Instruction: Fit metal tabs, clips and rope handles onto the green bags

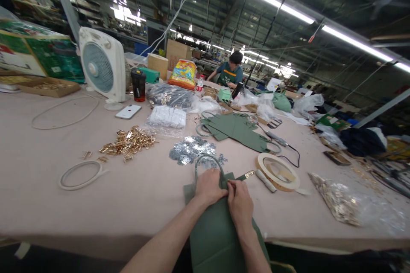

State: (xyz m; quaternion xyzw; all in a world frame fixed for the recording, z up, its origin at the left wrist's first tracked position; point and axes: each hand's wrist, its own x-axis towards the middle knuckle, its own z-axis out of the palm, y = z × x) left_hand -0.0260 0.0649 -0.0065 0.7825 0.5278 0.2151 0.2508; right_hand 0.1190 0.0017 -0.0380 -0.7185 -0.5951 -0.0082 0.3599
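Note:
In front of me a dark green bag panel (213,239) with a looped handle (209,157) hangs over the table's front edge. My left hand (209,187) is closed on its upper part at the foot of the handle. Right beside it, my right hand (239,202) pinches at the panel's top edge; a small shiny bit shows at the fingertips, too small to name. A narrow green strap with a gold metal plate (249,174) sticks out just beyond the right hand. Flat silver metal plates (192,150) lie in a heap past the handle.
Gold fittings (130,143) are piled at left, near a thin tape roll (80,175). Right of my hands lie a wide tape roll (278,171) and a bag of parts (336,198). Green panels (237,130), a phone (128,111) and a fan (102,64) are farther back. A person (231,70) sits opposite.

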